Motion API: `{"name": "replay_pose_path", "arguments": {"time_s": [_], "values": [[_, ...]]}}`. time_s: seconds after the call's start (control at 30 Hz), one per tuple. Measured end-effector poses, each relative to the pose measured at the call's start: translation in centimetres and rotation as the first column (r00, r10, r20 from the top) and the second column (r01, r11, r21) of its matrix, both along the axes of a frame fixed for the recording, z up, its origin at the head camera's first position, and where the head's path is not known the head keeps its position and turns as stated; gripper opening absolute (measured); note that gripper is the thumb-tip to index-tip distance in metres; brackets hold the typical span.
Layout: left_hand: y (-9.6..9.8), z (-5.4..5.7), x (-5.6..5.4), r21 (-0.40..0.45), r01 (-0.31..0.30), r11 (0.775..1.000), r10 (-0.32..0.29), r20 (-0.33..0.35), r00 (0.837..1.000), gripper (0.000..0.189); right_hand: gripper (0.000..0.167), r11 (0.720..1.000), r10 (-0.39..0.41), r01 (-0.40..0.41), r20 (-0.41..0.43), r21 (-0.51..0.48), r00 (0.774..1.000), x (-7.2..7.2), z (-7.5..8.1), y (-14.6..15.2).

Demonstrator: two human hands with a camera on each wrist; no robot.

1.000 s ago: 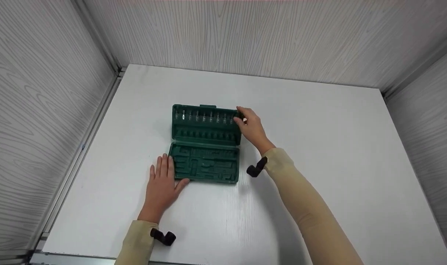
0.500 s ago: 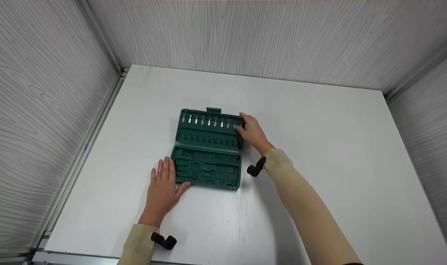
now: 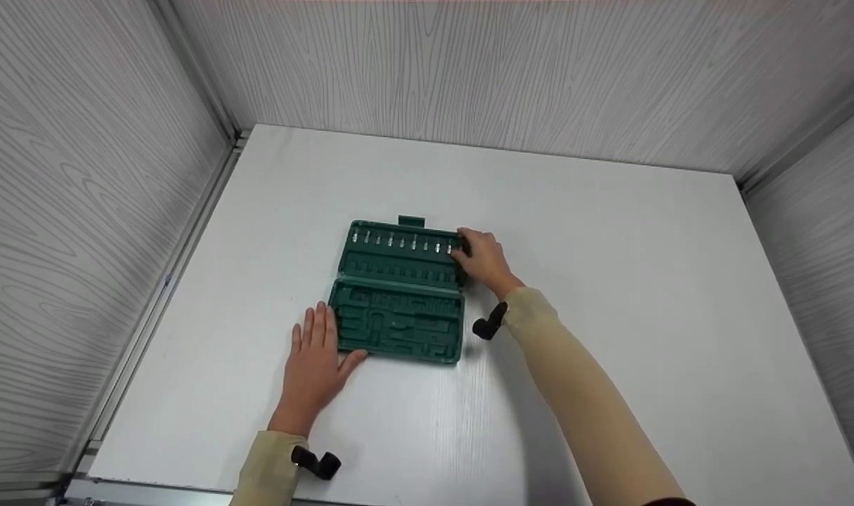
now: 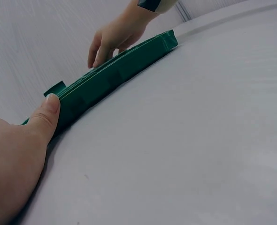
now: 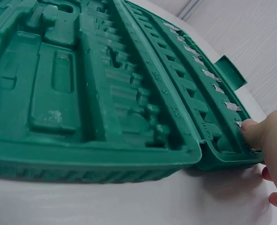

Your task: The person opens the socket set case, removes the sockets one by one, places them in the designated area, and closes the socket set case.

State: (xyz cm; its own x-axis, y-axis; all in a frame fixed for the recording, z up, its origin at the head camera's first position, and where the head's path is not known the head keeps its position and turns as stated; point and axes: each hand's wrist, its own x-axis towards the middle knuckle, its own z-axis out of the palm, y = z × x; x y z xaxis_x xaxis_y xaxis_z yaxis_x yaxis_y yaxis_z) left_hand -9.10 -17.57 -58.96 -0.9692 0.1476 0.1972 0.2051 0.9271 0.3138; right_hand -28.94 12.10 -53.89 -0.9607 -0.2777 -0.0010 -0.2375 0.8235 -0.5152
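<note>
A green plastic tool case (image 3: pixel 398 325) lies opened out on the table, its moulded tray nearer me. In the far half, the lid (image 3: pixel 398 257), runs a row of small silver screwdriver bits (image 5: pixel 209 74). My right hand (image 3: pixel 484 258) grips the lid's right end. Its thumb (image 5: pixel 252 131) is on the inside by the last bit, and the other fingers are outside, partly hidden. My left hand (image 3: pixel 314 369) lies flat at the case's left side with straight fingers. Its thumb (image 4: pixel 48 110) touches the front wall.
The case's latch flap (image 3: pixel 411 221) sticks out from the lid's far edge. Around the case spreads the white table (image 3: pixel 609 281). Wood-grain panels (image 3: pixel 427 70) stand at the back and both sides.
The lid has tilted back and down, from raised to lying nearly flat, with my right hand following it. My left hand has stayed almost still at the case's side.
</note>
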Motion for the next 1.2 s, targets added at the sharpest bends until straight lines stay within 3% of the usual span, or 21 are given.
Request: {"name": "replay_pose_path", "arguments": {"time_s": [0.17,0.3,0.43,0.57,0.8,1.2], "values": [[0.0,0.1,-0.1,-0.007,-0.004,1.000,0.004,-0.011,1.000,0.091,0.039,1.000,0.007,-0.007,-0.031,0.025,0.999,0.1,0.0,0.4],[0.1,0.0,0.1,-0.017,-0.009,1.000,0.009,-0.007,1.000,0.090,0.035,0.994,-0.008,0.014,-0.057,0.107,0.998,0.2,0.1,0.5],[0.0,-0.1,0.2,-0.017,-0.011,1.000,0.010,-0.005,1.000,0.090,0.037,0.978,0.004,0.004,-0.034,0.210,0.999,0.3,0.3,0.1],[-0.1,-0.1,0.1,-0.013,-0.014,1.000,0.014,-0.010,1.000,0.091,0.039,0.967,0.003,-0.004,0.005,0.254,1.000,0.2,0.7,-0.4],[-0.1,-0.2,0.3,-0.010,-0.012,1.000,0.012,-0.014,1.000,0.092,0.026,0.982,-0.055,0.043,0.061,0.184,0.997,0.0,0.7,-0.9],[-0.3,0.0,0.4,-0.007,-0.015,1.000,0.015,-0.019,1.000,0.090,0.021,0.995,-0.087,0.087,-0.017,0.047,0.996,0.5,0.5,-0.7]]}}
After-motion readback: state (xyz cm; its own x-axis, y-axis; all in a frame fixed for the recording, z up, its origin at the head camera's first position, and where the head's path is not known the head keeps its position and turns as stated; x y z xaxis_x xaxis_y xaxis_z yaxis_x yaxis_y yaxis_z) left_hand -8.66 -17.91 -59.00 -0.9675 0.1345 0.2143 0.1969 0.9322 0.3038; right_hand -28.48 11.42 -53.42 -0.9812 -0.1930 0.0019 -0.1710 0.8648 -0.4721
